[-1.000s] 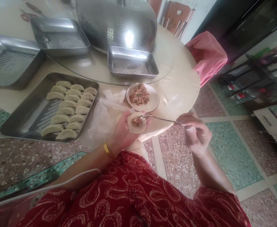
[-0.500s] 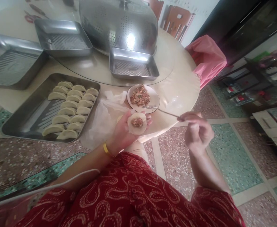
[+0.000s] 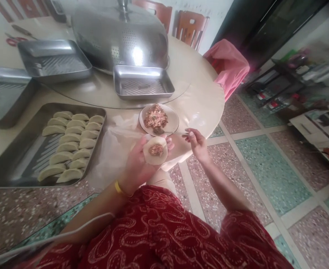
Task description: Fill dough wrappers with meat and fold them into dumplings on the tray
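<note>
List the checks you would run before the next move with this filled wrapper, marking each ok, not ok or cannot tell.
1. Wrapper lies open and flat on the left hand: ok.
2. Filling sits near the wrapper's middle, edges bare: ok.
3. Spoon is clear of the wrapper, its bowl resting on the plate: ok.
4. Right hand is free of the spoon handle: not ok, fingers on it.
5. Room in the tray beside the folded dumplings: ok.
6. Wrapper edge moist enough to seal: cannot tell.
</note>
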Available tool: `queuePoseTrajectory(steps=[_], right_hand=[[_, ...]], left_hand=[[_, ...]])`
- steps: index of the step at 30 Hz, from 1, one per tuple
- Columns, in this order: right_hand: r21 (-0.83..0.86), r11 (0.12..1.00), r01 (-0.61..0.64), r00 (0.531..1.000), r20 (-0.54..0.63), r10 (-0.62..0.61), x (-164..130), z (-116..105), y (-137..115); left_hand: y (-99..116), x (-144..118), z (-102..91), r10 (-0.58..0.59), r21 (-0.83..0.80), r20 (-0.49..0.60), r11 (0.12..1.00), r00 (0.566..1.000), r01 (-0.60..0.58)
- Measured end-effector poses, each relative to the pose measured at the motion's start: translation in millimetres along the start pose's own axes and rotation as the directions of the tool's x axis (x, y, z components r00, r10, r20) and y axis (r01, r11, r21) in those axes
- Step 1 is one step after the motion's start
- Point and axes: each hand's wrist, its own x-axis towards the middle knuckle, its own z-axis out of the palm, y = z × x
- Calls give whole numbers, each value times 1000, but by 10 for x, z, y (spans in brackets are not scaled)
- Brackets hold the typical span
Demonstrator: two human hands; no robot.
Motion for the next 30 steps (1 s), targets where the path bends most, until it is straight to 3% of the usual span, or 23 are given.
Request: queuePoseTrajectory(steps=[2,6,10,13,17,21,24,26,27,30], right_hand=[[-110,992,65,994,-78,-74,15,-166,-3],[-420,890,176,931,-222,-289,244,-564,38],[-572,788,229,953,-34,-301,532,-734,167],[-619,745,249,963,76,-259,649,-676,283],[-634,725,269,961,129,-244,688,-594,358],[-576,772,268,954,47,-296,651,-659,298],[-354,899,256,916,-209,-343,516,-716,195],[-163,934,318,874,-332,-355,347,-691,98],[-86,926,368,862,-341,-374,243,-652,37],[59,892,448,879,-208,-428,-85,-449,-194]], left_hand=[[-27,9,28,-23,16,2,1000,1000,23],[-76,36,74,-80,17,-49,997,996,81],[-120,67,125,-118,-1,-115,993,986,118],[-141,72,162,-111,8,-123,994,986,113],[-144,64,182,-110,15,-98,994,989,112],[-149,62,160,-117,9,-56,993,992,117],[-165,61,132,-105,12,-33,994,994,105],[-179,62,116,-88,26,-3,996,996,88],[-187,63,109,-89,34,12,996,996,88],[-213,65,102,-130,53,15,990,991,129]])
